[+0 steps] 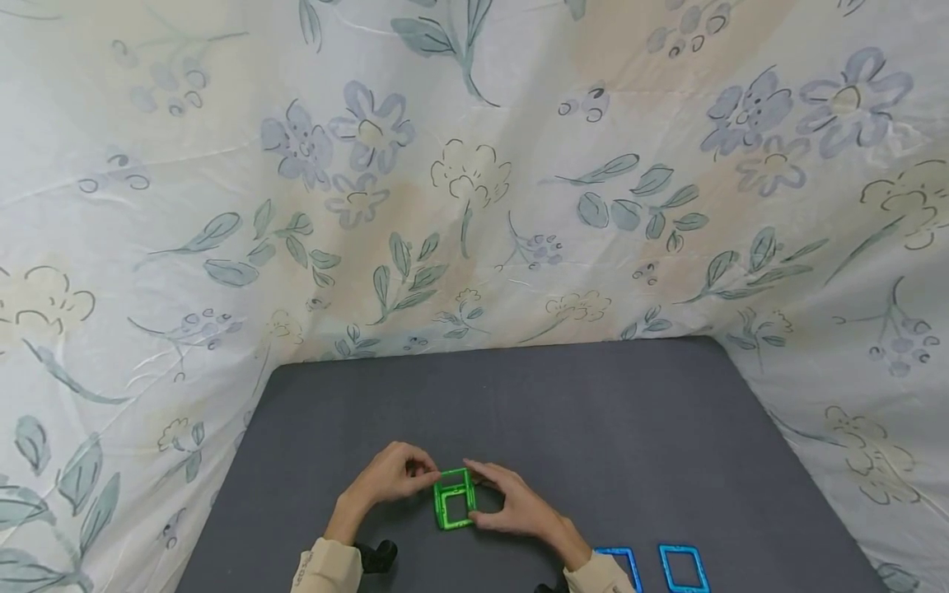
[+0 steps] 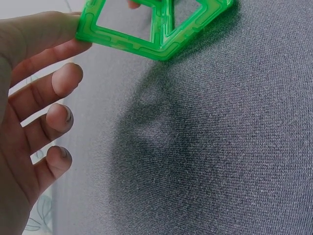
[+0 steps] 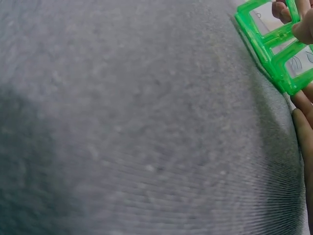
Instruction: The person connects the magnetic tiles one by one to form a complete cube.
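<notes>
Several green magnetic tiles (image 1: 442,512), square open frames, are joined into a small box-like shape on the dark mat. My left hand (image 1: 391,476) pinches its upper left edge between thumb and index finger. In the left wrist view the other fingers (image 2: 66,81) are loosely bent, clear of the green frames (image 2: 159,51). My right hand (image 1: 521,504) holds the shape from the right, thumb at the near corner and fingers at the far one. Only part of the green frames (image 3: 266,54) shows at the right wrist view's upper right.
Two blue square tiles (image 1: 678,548) lie on the mat at the near right, one partly behind my right sleeve (image 1: 602,575). The dark grey mat (image 1: 593,412) reaches back to a flower-patterned cloth (image 1: 504,313), which also hangs along both sides.
</notes>
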`<state>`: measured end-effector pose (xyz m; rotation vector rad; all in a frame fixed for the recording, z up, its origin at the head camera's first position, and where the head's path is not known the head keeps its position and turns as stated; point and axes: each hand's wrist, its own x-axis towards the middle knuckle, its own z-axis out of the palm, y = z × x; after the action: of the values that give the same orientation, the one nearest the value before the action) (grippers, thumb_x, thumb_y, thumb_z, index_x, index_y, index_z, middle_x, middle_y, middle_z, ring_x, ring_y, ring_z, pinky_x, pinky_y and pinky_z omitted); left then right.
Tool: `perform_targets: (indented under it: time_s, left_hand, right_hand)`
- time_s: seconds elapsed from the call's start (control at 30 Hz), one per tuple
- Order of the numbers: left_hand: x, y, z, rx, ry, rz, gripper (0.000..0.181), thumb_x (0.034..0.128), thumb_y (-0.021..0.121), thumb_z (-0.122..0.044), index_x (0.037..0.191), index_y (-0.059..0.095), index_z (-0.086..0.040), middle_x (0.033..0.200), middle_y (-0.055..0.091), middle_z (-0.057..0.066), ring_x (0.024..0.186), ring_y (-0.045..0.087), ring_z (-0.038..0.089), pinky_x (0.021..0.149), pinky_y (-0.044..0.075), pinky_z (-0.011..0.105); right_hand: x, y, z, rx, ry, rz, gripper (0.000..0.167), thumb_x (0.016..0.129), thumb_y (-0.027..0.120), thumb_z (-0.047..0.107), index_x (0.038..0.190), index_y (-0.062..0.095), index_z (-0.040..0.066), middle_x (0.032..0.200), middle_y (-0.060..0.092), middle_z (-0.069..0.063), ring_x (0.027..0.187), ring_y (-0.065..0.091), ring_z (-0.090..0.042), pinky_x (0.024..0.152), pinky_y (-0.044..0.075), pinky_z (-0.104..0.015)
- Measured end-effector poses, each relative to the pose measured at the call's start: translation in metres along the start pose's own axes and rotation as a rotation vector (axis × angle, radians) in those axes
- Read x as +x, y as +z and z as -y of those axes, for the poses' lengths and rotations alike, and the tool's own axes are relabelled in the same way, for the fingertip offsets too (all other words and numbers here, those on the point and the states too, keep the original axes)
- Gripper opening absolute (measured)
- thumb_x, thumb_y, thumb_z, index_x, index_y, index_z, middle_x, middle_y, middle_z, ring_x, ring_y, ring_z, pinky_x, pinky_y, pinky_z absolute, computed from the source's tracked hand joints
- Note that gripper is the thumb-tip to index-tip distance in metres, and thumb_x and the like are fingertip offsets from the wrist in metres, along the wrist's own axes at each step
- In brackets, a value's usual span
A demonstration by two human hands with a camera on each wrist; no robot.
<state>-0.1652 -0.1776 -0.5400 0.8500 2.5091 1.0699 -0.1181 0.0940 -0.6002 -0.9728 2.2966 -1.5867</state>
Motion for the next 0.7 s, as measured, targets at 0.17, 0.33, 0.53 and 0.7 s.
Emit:
perform_targets:
  time_s: [0.17, 0.33, 0.53, 0.7]
  left_hand:
    - [0.0007, -0.0001, -0.0013, 0.004, 0.008, -0.001, 0.017, 0.0957, 0.073, -0.028, 0.089, 0.082, -0.015, 0.065, 0.065, -0.007, 0.05, 0.045, 0.0, 0.049, 0.038, 0.018]
    - [0.0008, -0.0005, -0.0019, -0.006, 0.006, 0.012, 0.017, 0.0948, 0.074, -0.028, 0.089, 0.082, -0.014, 0.066, 0.066, -0.007, 0.05, 0.047, 0.0, 0.048, 0.039, 0.019]
    - [-0.0001, -0.0014, -0.0019, -0.013, 0.009, 0.02, 0.018, 0.0955, 0.073, -0.028, 0.091, 0.082, -0.013, 0.067, 0.067, -0.006, 0.05, 0.048, -0.001, 0.049, 0.04, 0.019]
    - [-0.0002, -0.0018, -0.0016, -0.007, 0.016, 0.016, 0.017, 0.096, 0.073, -0.027, 0.091, 0.082, -0.013, 0.067, 0.067, -0.005, 0.05, 0.047, -0.002, 0.049, 0.04, 0.018]
  right_hand:
    - [-0.002, 0.0028, 0.0015, -0.103, -0.054, 0.003, 0.056, 0.097, 0.071, 0.025, 0.149, 0.051, 0.012, 0.137, 0.06, -0.006, 0.12, 0.062, -0.019, 0.101, 0.052, -0.035]
    - [-0.0024, 0.004, 0.0001, -0.112, -0.122, -0.024, 0.034, 0.097, 0.072, 0.021, 0.129, 0.063, 0.012, 0.128, 0.063, -0.005, 0.115, 0.062, -0.019, 0.098, 0.053, -0.036]
    - [-0.0045, 0.0046, -0.0019, -0.098, -0.13, -0.041, 0.046, 0.093, 0.077, 0.02, 0.135, 0.061, 0.014, 0.133, 0.066, -0.005, 0.121, 0.064, -0.021, 0.101, 0.053, -0.039]
    - [-0.0044, 0.005, -0.0004, -0.124, -0.076, -0.027, 0.057, 0.087, 0.083, 0.021, 0.139, 0.059, 0.014, 0.137, 0.064, -0.003, 0.125, 0.063, -0.019, 0.104, 0.052, -0.038]
